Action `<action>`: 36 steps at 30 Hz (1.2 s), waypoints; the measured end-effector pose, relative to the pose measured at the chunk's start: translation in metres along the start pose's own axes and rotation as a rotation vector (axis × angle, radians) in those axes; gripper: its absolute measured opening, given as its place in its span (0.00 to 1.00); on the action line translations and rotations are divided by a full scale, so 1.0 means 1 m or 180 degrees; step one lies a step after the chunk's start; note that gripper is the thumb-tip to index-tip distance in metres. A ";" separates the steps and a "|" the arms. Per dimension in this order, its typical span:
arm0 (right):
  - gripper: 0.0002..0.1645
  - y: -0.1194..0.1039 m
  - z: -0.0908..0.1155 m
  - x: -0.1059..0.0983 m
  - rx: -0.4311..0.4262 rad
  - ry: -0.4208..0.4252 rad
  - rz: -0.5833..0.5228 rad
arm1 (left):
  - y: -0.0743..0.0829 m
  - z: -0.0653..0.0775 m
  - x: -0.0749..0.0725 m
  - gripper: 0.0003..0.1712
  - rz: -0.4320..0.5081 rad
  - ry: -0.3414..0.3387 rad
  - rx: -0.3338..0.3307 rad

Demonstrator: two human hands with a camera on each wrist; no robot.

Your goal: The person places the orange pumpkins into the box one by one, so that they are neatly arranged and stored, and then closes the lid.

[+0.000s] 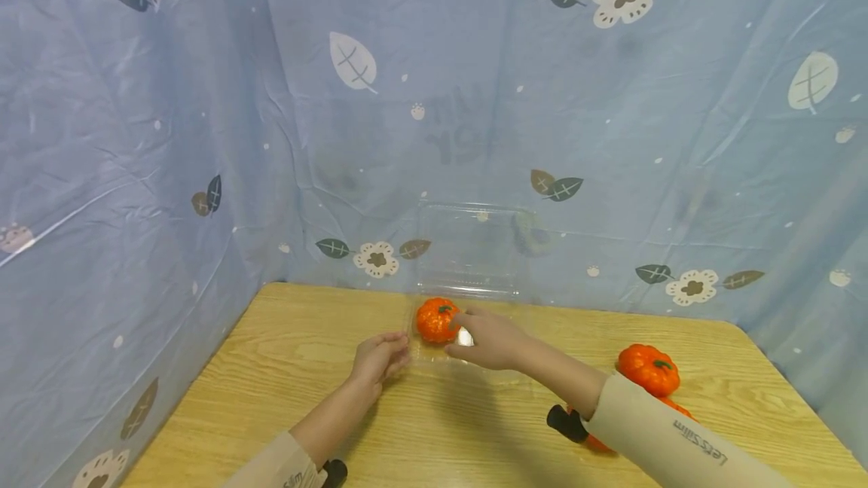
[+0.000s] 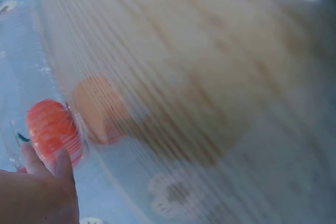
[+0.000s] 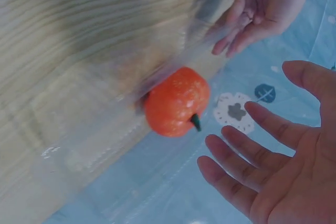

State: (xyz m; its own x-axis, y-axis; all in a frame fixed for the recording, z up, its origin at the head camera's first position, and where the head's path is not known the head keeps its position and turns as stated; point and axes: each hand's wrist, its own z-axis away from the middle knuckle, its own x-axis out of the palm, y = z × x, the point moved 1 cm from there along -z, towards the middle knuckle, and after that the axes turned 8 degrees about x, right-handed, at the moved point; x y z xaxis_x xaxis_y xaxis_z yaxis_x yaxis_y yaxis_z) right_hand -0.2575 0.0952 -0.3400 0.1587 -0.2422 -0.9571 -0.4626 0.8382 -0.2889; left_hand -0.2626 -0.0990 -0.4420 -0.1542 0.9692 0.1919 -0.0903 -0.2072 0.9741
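Note:
A clear plastic clamshell container (image 1: 468,358) stands at the table's far edge, its transparent lid (image 1: 468,247) raised against the curtain. Inside its left half lies a small orange toy pumpkin (image 1: 435,320) with a green stem, also seen in the right wrist view (image 3: 176,103). My left hand (image 1: 380,360) holds the container's left edge near the front corner, thumb and fingertips at the thin wall. Over the container, just right of the pumpkin, is my right hand (image 1: 491,337). Its fingers are spread and hold nothing, apart from the pumpkin in the right wrist view (image 3: 283,161).
More orange pumpkins (image 1: 649,370) lie on the right of the wooden table (image 1: 305,322), partly hidden by my right forearm. A black wrist-camera piece (image 1: 567,423) juts out by the right sleeve. Blue patterned curtains (image 1: 380,134) hang behind and at the left.

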 end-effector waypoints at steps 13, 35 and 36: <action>0.21 0.027 0.024 -0.001 -0.0003 0.0300 -0.0080 | -0.001 0.000 -0.001 0.19 -0.0033 -0.0018 -0.0001; 0.23 0.073 0.062 0.010 0.0145 0.0626 0.0019 | -0.003 0.002 0.000 0.19 -0.0039 -0.0018 0.0027; 0.23 0.075 0.064 0.010 0.0174 0.0633 0.0012 | -0.003 0.002 0.000 0.19 -0.0036 -0.0011 0.0030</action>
State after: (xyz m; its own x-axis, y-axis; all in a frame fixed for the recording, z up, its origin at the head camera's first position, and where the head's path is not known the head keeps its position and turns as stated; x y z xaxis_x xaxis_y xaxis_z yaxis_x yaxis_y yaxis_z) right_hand -0.2353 0.1868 -0.3698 -0.0207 -0.3262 -0.9451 -0.4140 0.8632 -0.2889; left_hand -0.2606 -0.0979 -0.4441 -0.1499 0.9720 0.1812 -0.0826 -0.1949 0.9773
